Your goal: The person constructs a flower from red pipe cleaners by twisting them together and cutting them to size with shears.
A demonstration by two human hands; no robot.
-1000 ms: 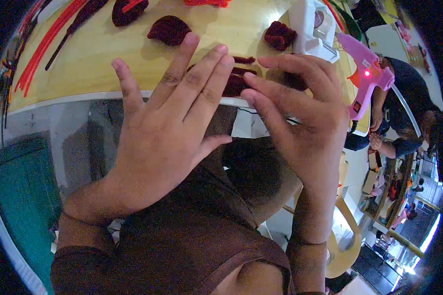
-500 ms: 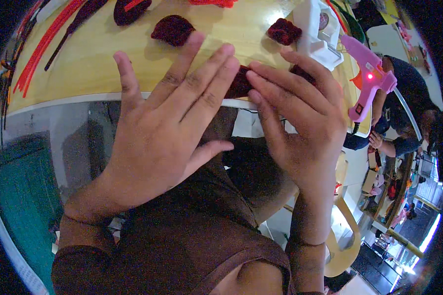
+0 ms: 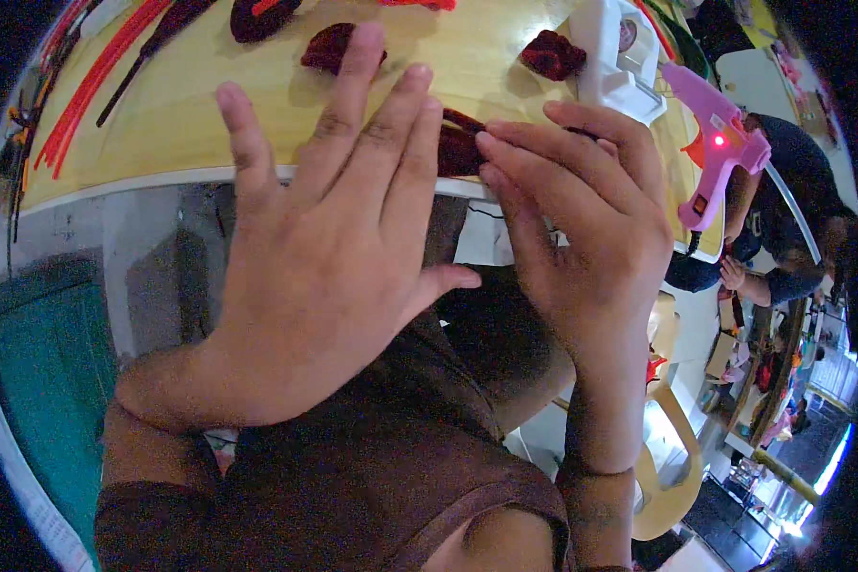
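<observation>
My left hand is held flat with its fingers spread, and the fingertips reach over the edge of the yellow table. My right hand is beside it, fingers curled around a small dark red fuzzy piece. That piece shows only in the gap between the two hands, and my left fingers lie against it. Most of it is hidden behind the hands.
More dark red fuzzy pieces lie on the table. Thin red sticks are at its left. A pink glue gun with a lit red lamp stands at the right edge by a white holder. Another person sits beyond.
Both hands have shifted slightly up and forward over the table edge, staying together around the dark red piece. Nothing was let go.
</observation>
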